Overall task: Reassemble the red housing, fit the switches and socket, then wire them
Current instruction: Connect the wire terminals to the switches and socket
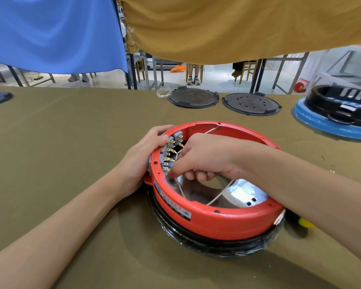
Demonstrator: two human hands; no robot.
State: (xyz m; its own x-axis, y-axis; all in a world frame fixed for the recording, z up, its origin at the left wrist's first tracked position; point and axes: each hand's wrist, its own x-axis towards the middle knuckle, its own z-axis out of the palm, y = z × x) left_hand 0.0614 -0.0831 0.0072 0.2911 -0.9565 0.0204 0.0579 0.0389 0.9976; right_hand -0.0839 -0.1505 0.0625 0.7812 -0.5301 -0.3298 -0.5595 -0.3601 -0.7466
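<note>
Wiring is judged underway: the red housing (213, 222) is gripped by the left hand (142, 157) while a white wire (180, 187) is pinched by the right hand (204, 157), to be seated on a switch terminal (168, 159) next.

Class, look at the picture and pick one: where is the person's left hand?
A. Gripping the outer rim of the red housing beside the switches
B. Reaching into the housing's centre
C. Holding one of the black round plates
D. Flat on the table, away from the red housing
A: the left hand curls over the outer rim of the red housing next to the switches, while the right hand works inside.
</note>
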